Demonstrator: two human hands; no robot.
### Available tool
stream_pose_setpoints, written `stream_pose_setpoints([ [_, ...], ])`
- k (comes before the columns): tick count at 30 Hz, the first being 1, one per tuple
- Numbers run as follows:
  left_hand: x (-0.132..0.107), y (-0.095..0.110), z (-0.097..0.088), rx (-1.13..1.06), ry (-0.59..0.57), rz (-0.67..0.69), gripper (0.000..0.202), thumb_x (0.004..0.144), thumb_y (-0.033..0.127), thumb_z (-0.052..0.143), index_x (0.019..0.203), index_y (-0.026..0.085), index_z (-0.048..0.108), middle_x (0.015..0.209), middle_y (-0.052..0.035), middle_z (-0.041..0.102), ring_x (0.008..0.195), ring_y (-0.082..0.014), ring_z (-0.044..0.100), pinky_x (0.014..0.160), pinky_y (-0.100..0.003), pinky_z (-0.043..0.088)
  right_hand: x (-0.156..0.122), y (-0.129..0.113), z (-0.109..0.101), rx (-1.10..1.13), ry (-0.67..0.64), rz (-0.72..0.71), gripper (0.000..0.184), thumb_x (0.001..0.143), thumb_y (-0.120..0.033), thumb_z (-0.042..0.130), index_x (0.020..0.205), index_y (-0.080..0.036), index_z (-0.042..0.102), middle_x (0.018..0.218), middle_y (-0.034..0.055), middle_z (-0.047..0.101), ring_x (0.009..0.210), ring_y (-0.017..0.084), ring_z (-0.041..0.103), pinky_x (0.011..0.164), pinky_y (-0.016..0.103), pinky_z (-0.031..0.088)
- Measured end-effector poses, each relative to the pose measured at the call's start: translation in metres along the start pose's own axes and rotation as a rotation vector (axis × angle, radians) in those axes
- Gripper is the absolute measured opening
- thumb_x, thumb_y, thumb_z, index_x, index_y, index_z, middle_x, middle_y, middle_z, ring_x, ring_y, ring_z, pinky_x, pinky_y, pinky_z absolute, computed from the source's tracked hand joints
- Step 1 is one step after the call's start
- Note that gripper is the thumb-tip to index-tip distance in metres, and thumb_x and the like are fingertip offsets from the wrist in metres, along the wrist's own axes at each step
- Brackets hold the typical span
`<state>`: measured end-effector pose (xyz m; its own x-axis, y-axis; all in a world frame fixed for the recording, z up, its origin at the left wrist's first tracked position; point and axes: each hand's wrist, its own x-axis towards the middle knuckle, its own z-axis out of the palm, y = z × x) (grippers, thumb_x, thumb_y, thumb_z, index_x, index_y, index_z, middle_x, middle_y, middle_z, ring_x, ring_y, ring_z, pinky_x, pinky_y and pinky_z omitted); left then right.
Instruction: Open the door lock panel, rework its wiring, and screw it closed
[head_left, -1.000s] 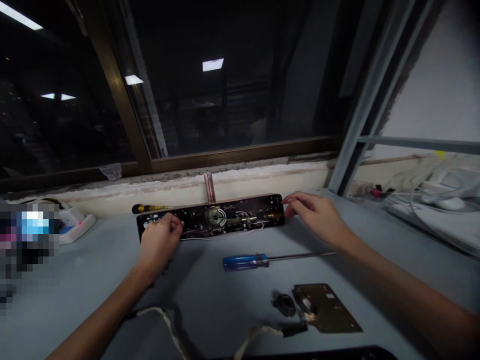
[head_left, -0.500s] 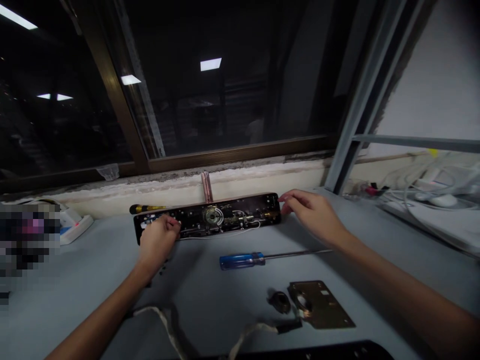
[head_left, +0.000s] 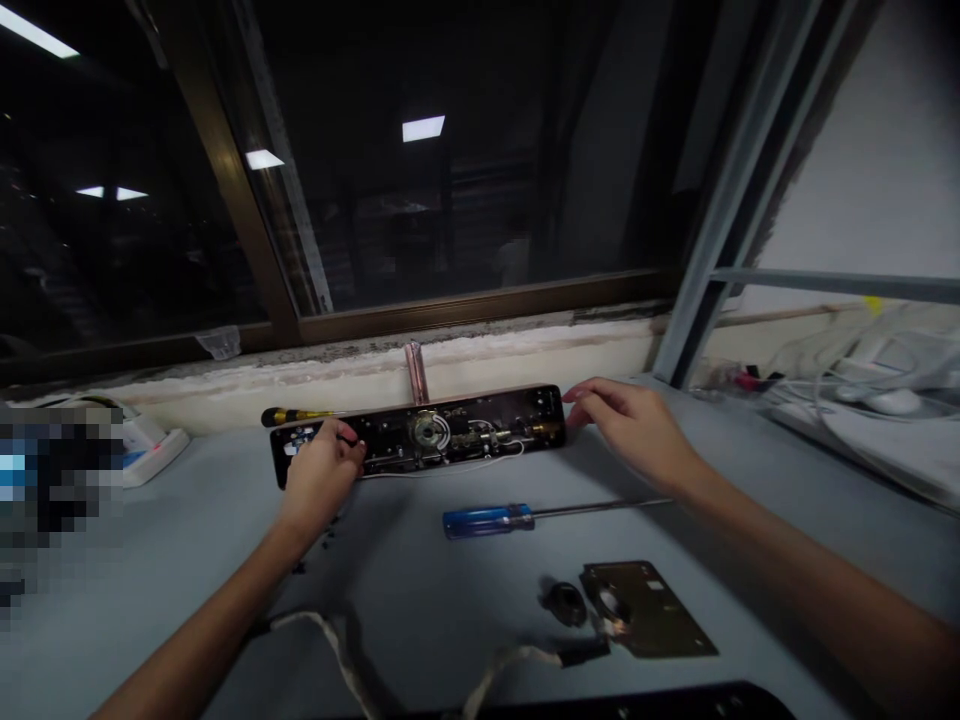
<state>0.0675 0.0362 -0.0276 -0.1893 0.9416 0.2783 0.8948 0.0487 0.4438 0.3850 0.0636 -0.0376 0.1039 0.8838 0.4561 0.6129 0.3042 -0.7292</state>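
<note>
A long black door lock panel [head_left: 390, 447] stands on its long edge at the back of the table, its inner side facing me. Round metal parts, a white wire and small fittings show inside. My left hand [head_left: 326, 470] is closed in a pinch over the panel's left part; what its fingertips hold is hidden. At the panel's right end, my right hand [head_left: 626, 420] has its bent fingers against the edge. A blue-handled screwdriver [head_left: 487, 521] lies in front. Nearer me are a metal plate [head_left: 660, 615] with a hole and a dark round part [head_left: 566, 604].
Behind the panel lies a yellow-black screwdriver [head_left: 289, 416]. Small dark screws [head_left: 328, 540] are near my left forearm. A sleeved cable [head_left: 337, 650] and another black panel [head_left: 660, 703] lie at the front. A power strip [head_left: 157, 458] is left; a metal frame [head_left: 697, 310] and white cables [head_left: 840, 370] are right.
My left fingers have shifted slightly over the panel's left part. My right hand stays at the right end. The whole view has moved a little.
</note>
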Motion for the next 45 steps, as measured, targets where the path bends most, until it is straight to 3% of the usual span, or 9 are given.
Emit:
stream_pose_setpoints([
  [5,-0.001,0.004,-0.009,0.133,0.009,0.041,0.015,0.073,0.033,0.052,0.08,0.023,0.043,0.06,0.0039,0.061,0.061,-0.018,0.057,0.055,-0.024,0.032,0.001,0.001,0.0,-0.023,-0.007,0.01,0.026,0.067,-0.033,0.038,0.07,-0.019,0.06,0.056,0.0,0.061,0.052,0.014,0.052,0.049,0.025,0.036],
  [11,-0.003,0.001,-0.003,0.143,0.047,0.158,0.008,0.076,0.027,0.046,0.082,0.022,0.045,0.06,0.0041,0.06,0.061,-0.0168,0.058,0.058,-0.024,0.034,0.0,0.001,0.0,-0.005,-0.025,0.007,0.026,0.068,-0.034,0.038,0.07,-0.019,0.06,0.056,-0.0003,0.06,0.051,0.014,0.051,0.049,0.025,0.036],
  [16,-0.003,0.003,-0.007,0.154,0.083,0.099,0.014,0.075,0.032,0.05,0.084,0.021,0.049,0.067,0.0029,0.065,0.067,-0.0176,0.06,0.06,-0.024,0.035,0.001,0.003,0.0,-0.026,-0.013,0.014,0.027,0.068,-0.033,0.038,0.071,-0.019,0.06,0.057,-0.0001,0.061,0.055,0.014,0.052,0.052,0.025,0.036],
  [20,-0.005,0.006,-0.009,0.209,0.03,0.116,0.016,0.077,0.031,0.045,0.079,0.021,0.057,0.075,0.0004,0.068,0.074,-0.0189,0.061,0.062,-0.025,0.036,0.001,0.003,-0.001,-0.025,-0.014,0.009,0.025,0.068,-0.032,0.038,0.069,-0.019,0.06,0.057,-0.0004,0.061,0.053,0.014,0.052,0.051,0.025,0.036],
  [25,-0.009,0.01,-0.014,0.241,-0.033,0.117,0.024,0.078,0.024,0.039,0.088,0.022,0.061,0.086,0.0003,0.069,0.084,-0.0198,0.061,0.067,-0.025,0.037,0.001,0.002,-0.001,-0.026,-0.01,0.01,0.026,0.068,-0.032,0.037,0.069,-0.019,0.06,0.057,-0.0001,0.061,0.054,0.014,0.052,0.051,0.025,0.036],
  [28,-0.009,0.01,-0.016,0.218,-0.05,0.078,0.021,0.076,0.025,0.041,0.085,0.022,0.06,0.081,0.0008,0.069,0.08,-0.0193,0.061,0.065,-0.025,0.037,0.002,0.003,-0.001,-0.027,-0.011,0.014,0.026,0.068,-0.032,0.038,0.07,-0.019,0.06,0.058,0.0001,0.061,0.057,0.015,0.053,0.053,0.026,0.037],
  [37,-0.007,0.001,-0.004,0.033,0.068,0.098,0.012,0.073,0.028,0.043,0.078,0.021,0.051,0.062,0.0025,0.061,0.062,-0.0164,0.057,0.057,-0.024,0.036,0.002,0.003,0.0,-0.027,-0.024,0.013,0.027,0.068,-0.033,0.037,0.072,-0.019,0.06,0.057,0.0001,0.06,0.057,0.015,0.053,0.053,0.026,0.038],
  [45,-0.011,-0.002,0.005,0.301,0.145,0.224,0.015,0.081,0.022,0.034,0.085,0.02,0.049,0.078,-0.0031,0.065,0.074,-0.0198,0.061,0.065,-0.027,0.04,0.002,0.002,-0.001,-0.013,-0.011,-0.005,0.025,0.068,-0.032,0.038,0.068,-0.019,0.06,0.055,-0.0006,0.06,0.053,0.014,0.052,0.05,0.025,0.037],
])
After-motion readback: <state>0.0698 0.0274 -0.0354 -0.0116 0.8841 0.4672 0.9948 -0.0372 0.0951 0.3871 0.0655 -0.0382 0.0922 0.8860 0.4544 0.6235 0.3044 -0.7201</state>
